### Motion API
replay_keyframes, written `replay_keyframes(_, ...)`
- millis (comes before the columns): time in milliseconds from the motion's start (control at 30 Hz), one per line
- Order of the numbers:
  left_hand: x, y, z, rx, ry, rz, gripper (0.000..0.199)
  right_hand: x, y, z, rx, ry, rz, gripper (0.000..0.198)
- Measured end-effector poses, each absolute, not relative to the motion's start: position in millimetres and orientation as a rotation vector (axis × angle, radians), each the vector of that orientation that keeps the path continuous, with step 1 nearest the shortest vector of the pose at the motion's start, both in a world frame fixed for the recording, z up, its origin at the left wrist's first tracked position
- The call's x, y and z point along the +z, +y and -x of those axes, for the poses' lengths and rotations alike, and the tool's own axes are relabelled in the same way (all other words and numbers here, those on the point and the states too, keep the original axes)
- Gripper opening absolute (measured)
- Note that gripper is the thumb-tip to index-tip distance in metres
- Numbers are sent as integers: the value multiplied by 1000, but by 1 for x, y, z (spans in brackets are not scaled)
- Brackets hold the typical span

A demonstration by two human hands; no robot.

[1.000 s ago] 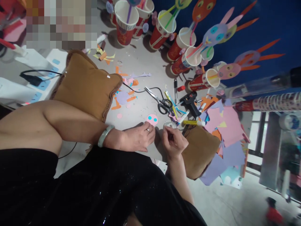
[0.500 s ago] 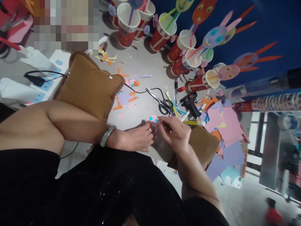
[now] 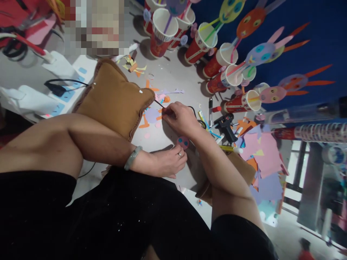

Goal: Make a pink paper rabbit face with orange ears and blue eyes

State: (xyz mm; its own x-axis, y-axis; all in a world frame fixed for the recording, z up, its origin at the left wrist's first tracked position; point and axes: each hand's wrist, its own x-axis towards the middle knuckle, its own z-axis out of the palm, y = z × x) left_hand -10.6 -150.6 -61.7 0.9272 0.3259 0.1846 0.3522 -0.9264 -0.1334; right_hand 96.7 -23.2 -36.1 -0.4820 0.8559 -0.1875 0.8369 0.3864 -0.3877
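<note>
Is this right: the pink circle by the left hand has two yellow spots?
Not quite: the spots aren't yellow. The head view shows two blue spots on the pink circle by the left hand.

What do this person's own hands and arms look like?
Both hands are ungloved. The left hand wears a ring, with a pale green bangle on its wrist. The right hand shows no jewellery; that arm's black sleeve stops near the elbow.

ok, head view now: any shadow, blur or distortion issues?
Head view throughout: pink disc dim in shadow by the left hand; red shape at lower right blurred; paper cups lean outward, likely wide-angle stretch; pixelated block at top left.
</note>
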Motion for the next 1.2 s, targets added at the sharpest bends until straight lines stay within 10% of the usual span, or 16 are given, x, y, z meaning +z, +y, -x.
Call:
replay_keyframes(467,-60,-149,13,-244,-491,2912,69,-35,-4,-104,1369,-2088,1332,10)
replay_keyframes(1200,-41,-144,21,-83,-388,2910,64,-31,8,-82,750,-2735,1540,14)
